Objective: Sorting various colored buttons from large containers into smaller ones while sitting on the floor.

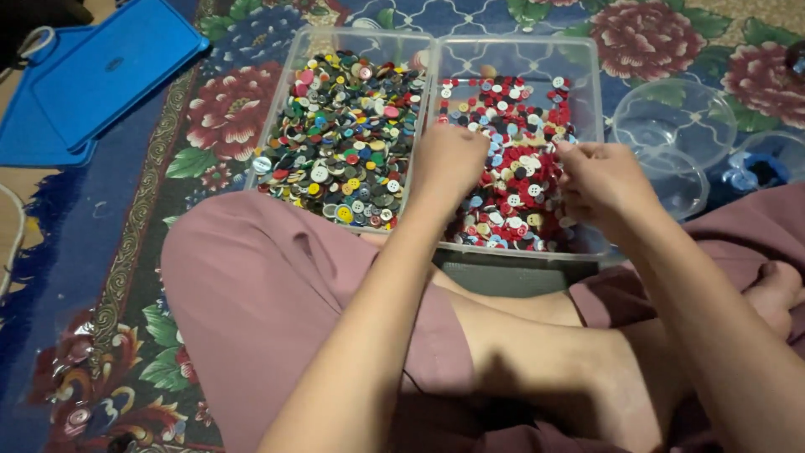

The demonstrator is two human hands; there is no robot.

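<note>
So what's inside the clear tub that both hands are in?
The right-hand clear tub holds loose buttons, mostly red, with white, light blue and black ones. The left hand and right hand cover part of the pile, so whatever lies beneath them is hidden.

Both hands sit low over the right tub, hemmed by its walls. The shared wall with the left tub blocks sideways passage. Clear bowls crowd the right; the blue lid lies well apart.

A floral carpet covers the floor; blue lids lie there.
</note>
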